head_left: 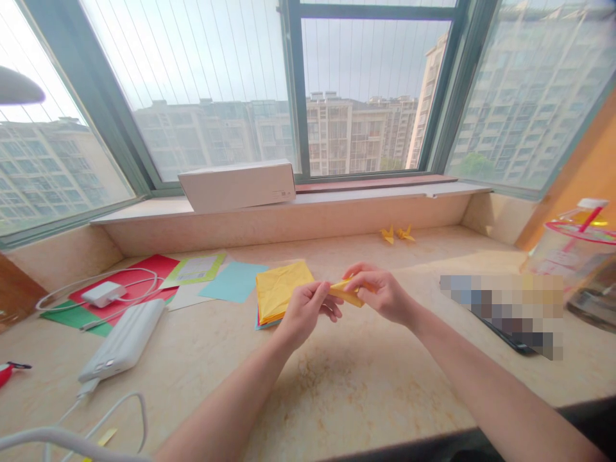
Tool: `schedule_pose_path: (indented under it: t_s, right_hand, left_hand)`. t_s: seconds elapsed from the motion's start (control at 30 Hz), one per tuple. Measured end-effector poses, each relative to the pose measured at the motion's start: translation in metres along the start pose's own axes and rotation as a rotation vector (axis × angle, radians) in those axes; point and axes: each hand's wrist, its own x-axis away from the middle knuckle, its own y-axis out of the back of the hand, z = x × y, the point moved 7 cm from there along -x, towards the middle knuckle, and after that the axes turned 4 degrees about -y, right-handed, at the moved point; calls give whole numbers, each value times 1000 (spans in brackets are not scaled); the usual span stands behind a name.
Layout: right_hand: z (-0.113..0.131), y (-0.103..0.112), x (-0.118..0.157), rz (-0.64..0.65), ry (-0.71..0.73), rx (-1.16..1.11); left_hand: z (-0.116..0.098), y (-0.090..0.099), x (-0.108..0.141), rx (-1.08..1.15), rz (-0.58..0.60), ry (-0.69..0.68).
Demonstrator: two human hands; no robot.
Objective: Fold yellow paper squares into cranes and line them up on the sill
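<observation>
Left hand (307, 309): closed at thumb and index finger, which pinch the near-left end of a small folded yellow paper piece (350, 295); the other fingers are loosely curled beneath it.
Right hand (379, 294): thumb and fingers closed on the other end of the same paper, the fingers bent over its top.
Folded paper: held between both hands above the cream marbled stone counter (298, 398), just right of the stack.
Stack: crinkled square yellow paper sheets (282, 289), with blue and red edges showing at the bottom, beside the left hand.
Loose sheets: a light blue paper sheet (235, 282) left of the stack; farther left, a red paper sheet (156, 266), a green paper sheet (67, 316) and a lime-bordered paper sheet (195, 270), partly overlapping.
Yellow figures: two small folded paper birds (387, 235), side by side near the back wall of the counter.
Electronics: a white plastic charger (103, 293) with its cable lies on the coloured sheets; a white rectangular power bank (122, 339) is nearer the person.
Right side: a dark flat object (513, 340), mostly pixelated, and a clear plastic cup (553, 256) with a pink straw.
Ledge: a long white cardboard box (238, 187) beneath the window.
</observation>
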Motion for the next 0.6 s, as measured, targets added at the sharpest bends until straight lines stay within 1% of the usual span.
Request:
schedule_pose_path:
  t_s: [0.13, 0.2, 0.33, 0.47, 0.6]
  right_hand:
    - [-1, 4, 0, -42, -6, 29]
    - [-1, 7, 0, -66, -11, 31]
    - [-2, 5, -2, -41, -58, 35]
    - [-14, 2, -2, -54, -171, -11]
    - [-26, -7, -1, -15, -207, -98]
  left_hand:
    - [1, 0, -1, -27, -3, 14]
    - [1, 1, -2, -51, -31, 7]
    - [-2, 5, -2, -145, -104, -42]
    - [-5, 6, 1, -231, -141, -75]
    - [-4, 4, 3, -269, -107, -64]
